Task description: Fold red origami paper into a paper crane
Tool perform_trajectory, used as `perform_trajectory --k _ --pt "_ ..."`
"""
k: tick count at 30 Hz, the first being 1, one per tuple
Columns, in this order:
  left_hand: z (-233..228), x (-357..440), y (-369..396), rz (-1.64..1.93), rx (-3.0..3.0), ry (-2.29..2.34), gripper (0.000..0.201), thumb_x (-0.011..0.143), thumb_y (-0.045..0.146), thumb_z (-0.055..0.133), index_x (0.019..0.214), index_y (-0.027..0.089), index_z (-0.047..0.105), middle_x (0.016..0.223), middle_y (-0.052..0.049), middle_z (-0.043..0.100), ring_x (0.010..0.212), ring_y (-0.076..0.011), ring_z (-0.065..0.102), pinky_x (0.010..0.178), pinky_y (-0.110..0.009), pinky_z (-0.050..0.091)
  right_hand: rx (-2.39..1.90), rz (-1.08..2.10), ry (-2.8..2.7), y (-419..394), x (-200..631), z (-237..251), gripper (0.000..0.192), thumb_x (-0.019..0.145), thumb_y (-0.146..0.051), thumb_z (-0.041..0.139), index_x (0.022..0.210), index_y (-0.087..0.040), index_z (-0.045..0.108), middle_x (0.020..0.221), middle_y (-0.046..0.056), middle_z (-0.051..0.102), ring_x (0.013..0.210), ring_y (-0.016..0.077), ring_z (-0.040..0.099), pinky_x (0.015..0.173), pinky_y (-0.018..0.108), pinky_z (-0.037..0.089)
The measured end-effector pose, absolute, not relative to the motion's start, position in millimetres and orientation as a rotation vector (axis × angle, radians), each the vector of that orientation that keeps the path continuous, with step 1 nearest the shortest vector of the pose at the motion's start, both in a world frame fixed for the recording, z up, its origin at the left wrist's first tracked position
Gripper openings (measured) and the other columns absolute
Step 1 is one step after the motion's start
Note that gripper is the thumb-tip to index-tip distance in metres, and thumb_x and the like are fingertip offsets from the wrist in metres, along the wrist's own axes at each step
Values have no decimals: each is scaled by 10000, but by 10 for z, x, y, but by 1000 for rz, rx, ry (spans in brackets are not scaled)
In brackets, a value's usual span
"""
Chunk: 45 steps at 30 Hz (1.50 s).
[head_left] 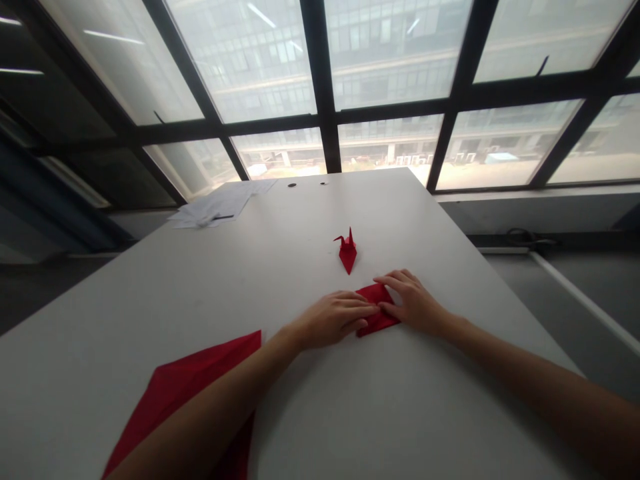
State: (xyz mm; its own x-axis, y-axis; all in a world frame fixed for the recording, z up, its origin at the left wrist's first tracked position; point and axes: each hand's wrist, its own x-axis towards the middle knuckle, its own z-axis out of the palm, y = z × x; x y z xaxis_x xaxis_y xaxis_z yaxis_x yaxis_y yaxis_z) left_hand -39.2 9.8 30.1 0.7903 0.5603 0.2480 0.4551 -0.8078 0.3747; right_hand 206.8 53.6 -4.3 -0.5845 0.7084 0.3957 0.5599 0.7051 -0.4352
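A folded piece of red origami paper [379, 321] lies flat on the white table. My left hand [336, 319] is over its left side, fingers close together and pressing on the paper. My right hand [414, 301] holds the right side, with the thumb on the paper and the forefinger at its far edge. Both hands' fingers hide part of the folds. Just beyond them stands a finished red paper crane [348, 252], touched by neither hand. Under my left forearm lies a large red paper sheet [200, 370], partly covered by the arm.
Loose white papers [217, 203] with a dark pen [223, 217] on them are at the table's far left. Two round holes, one of them a cable hole [292, 185], sit near the far edge of the table [280, 253]. Dark-framed windows stand behind.
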Motion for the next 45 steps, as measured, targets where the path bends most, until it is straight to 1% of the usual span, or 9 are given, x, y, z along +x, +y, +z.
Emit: perform_trajectory --k 3,9,16,21,25,29,37,40,45 --pt "303 -405 94 503 2679 832 417 1002 220 466 1414 278 500 1283 -57 653 1187 -198 598 1056 -364 452 -983 361 -2365 544 2072 -48 507 830 -258 709 1315 -243 565 1176 80 629 1102 274 524 987 457 441" --pt "228 -414 130 496 2778 787 292 973 290 550 1243 298 659 1313 -62 623 1164 -221 574 1043 -385 430 -998 345 -2364 536 2084 -50 434 856 -295 683 1276 -233 588 1184 93 629 1114 283 532 978 469 442" --pt "244 -416 119 464 2766 815 257 961 290 579 1194 311 685 1235 -45 637 1108 -196 587 1030 -360 423 -910 347 -2307 515 2076 -7 295 888 -199 618 1173 -256 659 1176 76 639 1118 251 545 992 444 436" --pt "267 -401 108 466 2790 818 273 927 215 614 1170 304 697 1219 -42 639 1110 -206 592 1033 -355 423 -809 311 -2484 494 2107 36 292 941 -186 530 1124 -334 702 1357 35 576 1276 255 468 1061 470 369" --pt "264 -391 112 453 2809 806 275 932 212 605 1175 302 695 1222 -56 643 1089 -197 601 1023 -350 429 -1019 253 -2470 519 2123 1 476 970 -263 470 1443 -304 458 1510 85 442 1367 279 389 1101 522 323" --pt "264 -389 131 452 2822 765 267 933 209 598 1173 284 690 1318 -52 620 1144 -204 583 1038 -361 422 -1149 198 -2454 522 2097 -46 586 952 -390 496 1509 -290 345 1530 108 411 1387 307 366 1114 558 299" --pt "241 -403 161 475 2759 734 271 953 220 566 1183 293 691 1316 -31 642 1186 -196 564 1075 -353 398 -1333 219 -2205 656 2181 -128 506 905 -145 446 1398 -236 513 1382 118 557 1288 292 477 1079 515 368" --pt "237 -398 144 502 2734 749 269 964 253 555 1200 295 678 1294 -33 654 1194 -192 564 1079 -350 394 -1109 294 -2247 621 2146 -82 394 925 -175 478 1294 -247 600 1333 85 591 1267 250 487 1078 446 384" --pt "238 -384 101 550 2673 870 343 920 331 632 1257 268 617 1324 -62 617 1204 -219 554 1062 -373 417 -966 332 -2387 501 2059 -10 304 896 -292 627 1196 -262 657 1158 89 650 1113 263 543 993 454 410"
